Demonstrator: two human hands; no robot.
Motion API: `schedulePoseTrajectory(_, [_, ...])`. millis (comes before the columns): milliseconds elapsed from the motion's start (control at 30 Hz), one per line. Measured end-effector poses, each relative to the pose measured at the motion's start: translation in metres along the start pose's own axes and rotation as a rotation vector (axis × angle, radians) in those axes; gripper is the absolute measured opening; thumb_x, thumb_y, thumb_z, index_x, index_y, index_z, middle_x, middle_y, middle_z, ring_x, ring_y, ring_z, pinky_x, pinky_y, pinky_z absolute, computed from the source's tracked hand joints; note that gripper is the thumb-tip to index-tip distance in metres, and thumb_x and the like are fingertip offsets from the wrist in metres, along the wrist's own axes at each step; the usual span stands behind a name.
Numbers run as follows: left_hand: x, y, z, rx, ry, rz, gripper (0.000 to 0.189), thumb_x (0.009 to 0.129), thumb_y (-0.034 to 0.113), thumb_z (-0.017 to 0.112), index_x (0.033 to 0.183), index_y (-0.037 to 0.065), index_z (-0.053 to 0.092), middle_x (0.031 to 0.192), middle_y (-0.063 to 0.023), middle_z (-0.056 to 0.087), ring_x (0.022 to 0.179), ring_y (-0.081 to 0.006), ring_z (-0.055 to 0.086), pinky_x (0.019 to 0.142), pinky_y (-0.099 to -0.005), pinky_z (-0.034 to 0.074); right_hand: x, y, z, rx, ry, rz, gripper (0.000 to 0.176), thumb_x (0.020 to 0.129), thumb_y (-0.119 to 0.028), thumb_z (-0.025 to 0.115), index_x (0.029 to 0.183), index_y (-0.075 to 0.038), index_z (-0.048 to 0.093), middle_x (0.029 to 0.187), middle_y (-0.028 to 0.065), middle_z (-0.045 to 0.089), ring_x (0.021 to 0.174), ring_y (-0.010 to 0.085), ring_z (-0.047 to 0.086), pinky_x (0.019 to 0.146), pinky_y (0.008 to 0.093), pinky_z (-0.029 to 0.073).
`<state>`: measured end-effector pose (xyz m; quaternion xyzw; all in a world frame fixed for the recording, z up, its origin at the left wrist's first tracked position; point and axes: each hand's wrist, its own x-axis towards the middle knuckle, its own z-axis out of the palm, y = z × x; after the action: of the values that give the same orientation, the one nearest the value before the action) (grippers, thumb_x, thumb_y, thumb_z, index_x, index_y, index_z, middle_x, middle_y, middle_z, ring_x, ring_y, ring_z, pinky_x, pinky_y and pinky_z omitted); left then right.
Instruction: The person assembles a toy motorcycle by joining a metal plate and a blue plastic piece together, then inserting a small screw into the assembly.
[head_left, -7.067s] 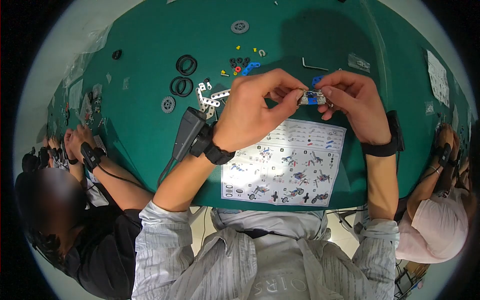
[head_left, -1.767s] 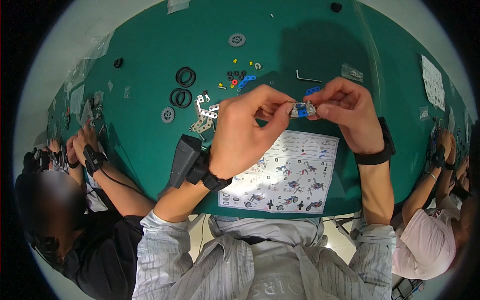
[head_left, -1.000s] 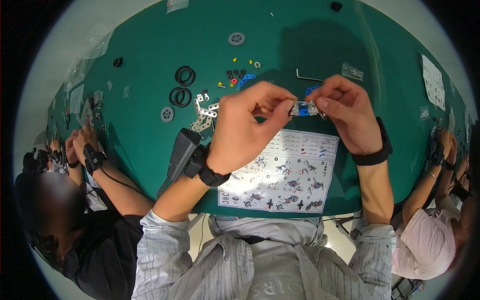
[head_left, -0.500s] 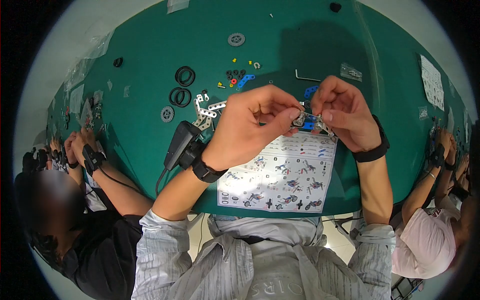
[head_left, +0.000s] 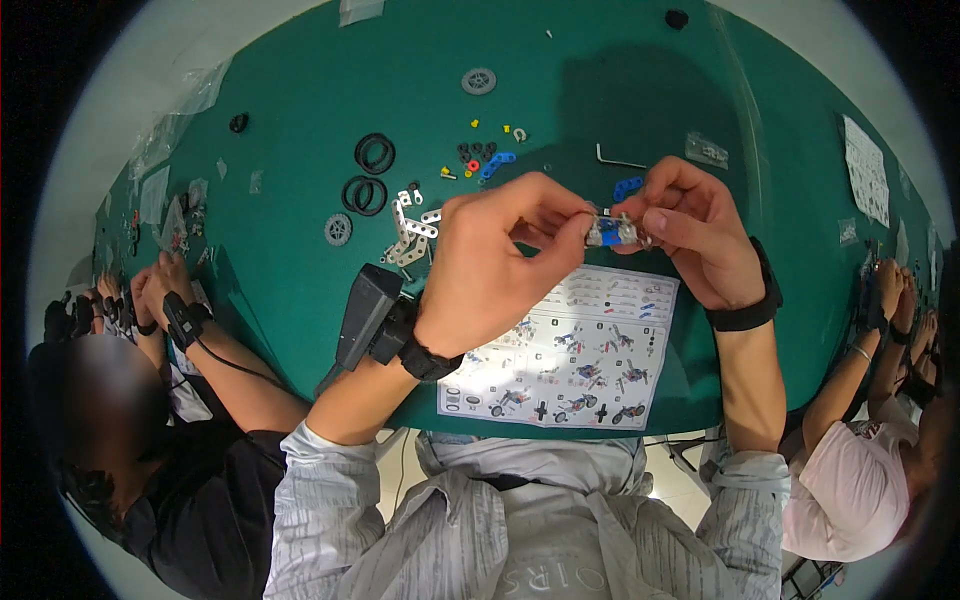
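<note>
Between my hands is a small plastic bag [head_left: 610, 231] with blue and metal bits showing at it; its contents are too small to tell. My left hand [head_left: 507, 262] pinches its left end between thumb and fingertips. At the right end, my right hand [head_left: 697, 236] grips it with bent fingers. Just beyond the fingers lies a blue perforated piece [head_left: 627, 188]. Below both hands, the printed instruction sheet [head_left: 560, 360] lies on the green table [head_left: 300, 300], partly in shadow. Metal perforated strips [head_left: 405, 232] lie left of my left hand.
Black rings [head_left: 364, 195], grey wheels [head_left: 478, 81], small black, red and yellow parts and a hex key [head_left: 620, 158] lie farther out. A bagged set of parts [head_left: 707, 150] is at right. Co-workers' hands [head_left: 160, 290] are at the far left, others at the far right.
My left hand has shifted slightly right and down, with its wrist device turned more upright. The held item now lies more level between my fingers.
</note>
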<state>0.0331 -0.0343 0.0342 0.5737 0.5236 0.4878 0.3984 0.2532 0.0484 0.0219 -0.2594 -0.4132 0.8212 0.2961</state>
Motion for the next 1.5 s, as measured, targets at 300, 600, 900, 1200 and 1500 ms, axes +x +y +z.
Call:
schedulePoseTrajectory(300, [0.001, -0.004, 0.001, -0.151, 0.047, -0.107, 0.007, 0.09, 0.0, 0.069, 0.096, -0.002, 0.069, 0.083, -0.0067, 0.073, 0.078, -0.0092, 0.07, 0.071, -0.0249, 0.057, -0.003, 0.0, 0.011, -0.202, 0.096, -0.186, 0.03, 0.081, 0.011, 0.075, 0.104, 0.0, 0.06, 0.109, 0.0194, 0.072, 0.096, 0.0217, 0.072, 0.085, 0.0328, 0.061])
schedulePoseTrajectory(600, [0.002, -0.004, 0.0, -0.194, 0.011, -0.143, 0.008, 0.09, -0.001, 0.068, 0.098, -0.002, 0.068, 0.081, -0.0061, 0.072, 0.076, -0.0084, 0.068, 0.07, -0.0232, 0.054, -0.003, 0.003, 0.013, -0.154, 0.108, -0.219, 0.027, 0.083, 0.01, 0.073, 0.104, 0.001, 0.059, 0.11, 0.0235, 0.071, 0.094, 0.023, 0.073, 0.085, 0.0354, 0.062])
schedulePoseTrajectory(900, [0.002, -0.001, 0.001, -0.143, 0.036, -0.073, 0.009, 0.091, -0.004, 0.067, 0.1, -0.004, 0.068, 0.081, -0.0065, 0.071, 0.076, -0.0083, 0.068, 0.07, -0.0234, 0.054, -0.003, 0.003, 0.014, -0.05, 0.079, -0.177, 0.024, 0.087, 0.006, 0.072, 0.107, 0.0, 0.059, 0.112, 0.0207, 0.07, 0.094, 0.0231, 0.073, 0.085, 0.0348, 0.062])
schedulePoseTrajectory(1200, [0.003, -0.003, -0.002, -0.241, -0.101, -0.106, 0.011, 0.096, 0.001, 0.064, 0.106, -0.005, 0.064, 0.089, -0.0084, 0.07, 0.078, -0.0108, 0.068, 0.069, -0.024, 0.055, -0.002, -0.002, 0.01, 0.016, -0.002, -0.075, 0.017, 0.091, 0.0, 0.069, 0.105, -0.003, 0.06, 0.103, 0.0134, 0.07, 0.088, 0.0187, 0.071, 0.079, 0.0321, 0.062])
schedulePoseTrajectory(1500, [0.008, 0.001, -0.006, -0.477, -0.21, -0.33, 0.015, 0.1, 0.006, 0.059, 0.11, -0.005, 0.061, 0.088, -0.0094, 0.069, 0.074, -0.0162, 0.072, 0.06, -0.0265, 0.059, -0.003, -0.001, 0.013, -0.007, 0.036, -0.061, 0.019, 0.089, 0.001, 0.071, 0.104, -0.003, 0.06, 0.1, 0.0104, 0.069, 0.086, 0.0141, 0.068, 0.077, 0.0291, 0.058])
